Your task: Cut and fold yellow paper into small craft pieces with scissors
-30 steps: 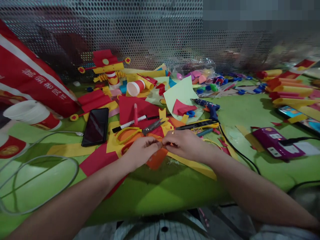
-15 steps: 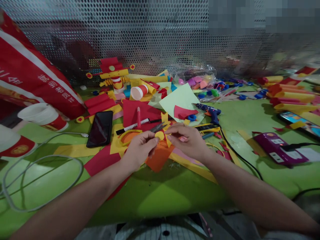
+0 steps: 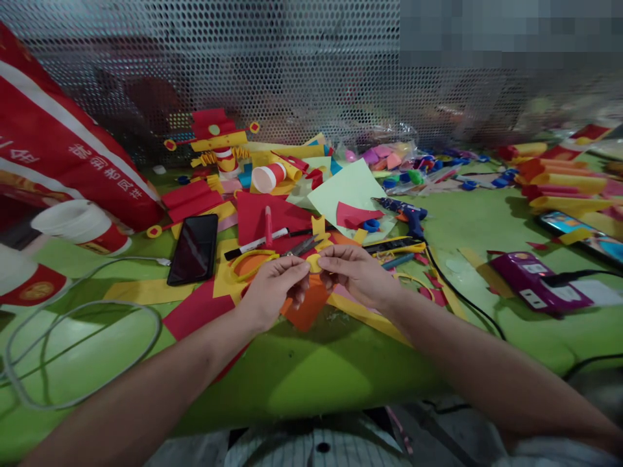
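Looking down at your hands, the whole thing comes down to that little yellow paper disc (image 3: 314, 263) sitting right between them. Your left hand (image 3: 272, 288) has it pinched at the fingertips, thumb and forefinger closed on its left edge, the rest of the fingers curled loosely underneath. Your right hand (image 3: 357, 272) is closed down in a pinch too, fingertips right at the disc's right edge. I can't quite tell if it's actually gripping the disc or just touching it, the spot is too small to read.

So the disc is dead centre, held a bit above the table (image 3: 311, 383), over the orange paper sheet (image 3: 304, 308), and both hands are about equally near it, one from each side. It's round, so it has no real long axis; what matters is that it seems to face mostly up toward you, edges pointing left and right into each pinch.

Stuff around you: the scissors (image 3: 299, 246) lie just behind your fingertips, blades pointing away to the right. A black marker (image 3: 257, 243) and a yellow paper ring (image 3: 246, 259) sit just behind your left hand, the phone (image 3: 193, 248) farther left. The glue gun (image 3: 403, 213) is well off behind your right hand, its cord running toward you along the table.
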Tool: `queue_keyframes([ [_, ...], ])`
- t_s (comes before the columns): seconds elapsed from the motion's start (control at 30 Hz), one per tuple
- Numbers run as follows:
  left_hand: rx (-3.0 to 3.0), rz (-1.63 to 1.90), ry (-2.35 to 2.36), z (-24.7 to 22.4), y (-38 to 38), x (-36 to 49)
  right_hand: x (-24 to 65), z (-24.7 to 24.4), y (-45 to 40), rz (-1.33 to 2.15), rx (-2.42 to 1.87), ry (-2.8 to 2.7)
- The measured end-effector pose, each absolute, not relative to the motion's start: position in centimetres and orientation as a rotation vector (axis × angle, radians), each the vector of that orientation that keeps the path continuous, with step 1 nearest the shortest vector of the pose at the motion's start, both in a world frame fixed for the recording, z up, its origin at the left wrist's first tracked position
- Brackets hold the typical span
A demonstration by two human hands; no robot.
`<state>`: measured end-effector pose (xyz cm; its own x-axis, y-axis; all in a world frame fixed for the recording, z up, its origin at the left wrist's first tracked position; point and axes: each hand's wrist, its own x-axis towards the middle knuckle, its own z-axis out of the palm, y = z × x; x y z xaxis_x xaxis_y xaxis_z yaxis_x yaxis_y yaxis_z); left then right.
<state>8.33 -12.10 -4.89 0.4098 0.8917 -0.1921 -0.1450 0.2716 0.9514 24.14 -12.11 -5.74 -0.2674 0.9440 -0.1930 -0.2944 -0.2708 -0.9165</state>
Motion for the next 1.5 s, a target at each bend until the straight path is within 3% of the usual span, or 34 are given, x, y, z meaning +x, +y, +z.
queue_keyframes([
  [0.93,0.654,0.926,0.912,-4.3,-11.6,8.8,24.3,-6.6,-11.8,1.157,-1.236,-1.310],
  [1.03,0.684,0.923,0.942,-4.5,-11.8,8.8,24.4,-6.4,-12.2,0.967,-1.246,-1.428],
  [1.27,0.789,0.933,0.955,-5.1,-11.9,8.8,25.0,-6.4,-12.9,0.153,-1.126,-2.061],
  [1.5,0.822,0.928,0.900,-5.5,-12.0,8.9,24.6,-6.5,-13.1,-0.161,-1.052,-2.314],
])
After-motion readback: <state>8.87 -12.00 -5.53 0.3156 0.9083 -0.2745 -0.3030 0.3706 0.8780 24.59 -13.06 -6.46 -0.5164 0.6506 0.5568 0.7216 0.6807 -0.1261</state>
